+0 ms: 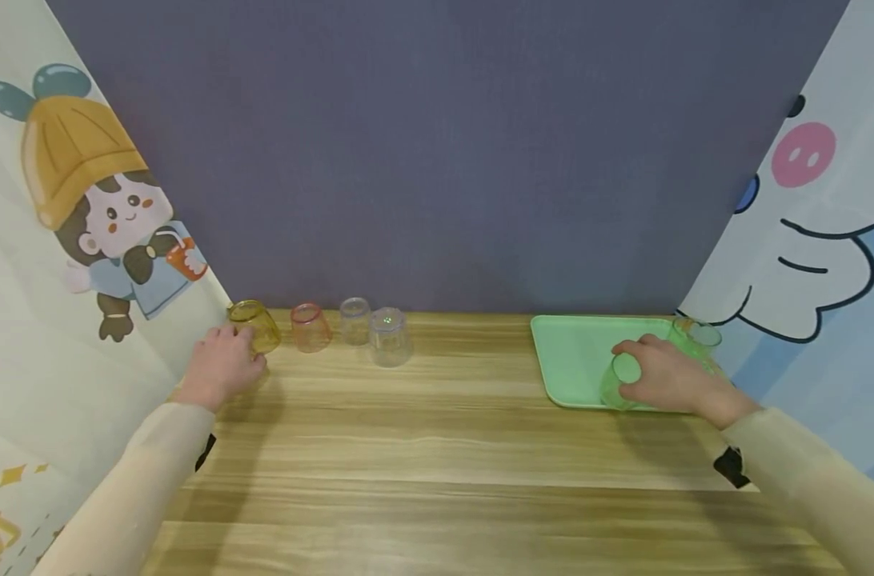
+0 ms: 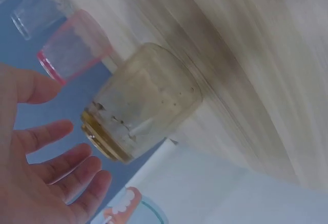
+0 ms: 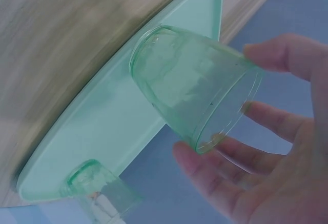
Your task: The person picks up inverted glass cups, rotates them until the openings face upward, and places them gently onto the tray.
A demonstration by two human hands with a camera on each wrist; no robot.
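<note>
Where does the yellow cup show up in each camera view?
Head: yellow cup at far left of the cup row, by the left hand.
Left wrist: centre of picture, the hand's open fingers beside it.
Right wrist: not in it.
Shared landmark: the pink cup next to it.

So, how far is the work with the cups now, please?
Done: one green cup already stands on the green tray. In hand: the right hand sets a second green cup on the tray, fingers around it; the left hand is open at the yellow cup. Left: the yellow cup, the pink cup and two clear cups on the table.
</note>
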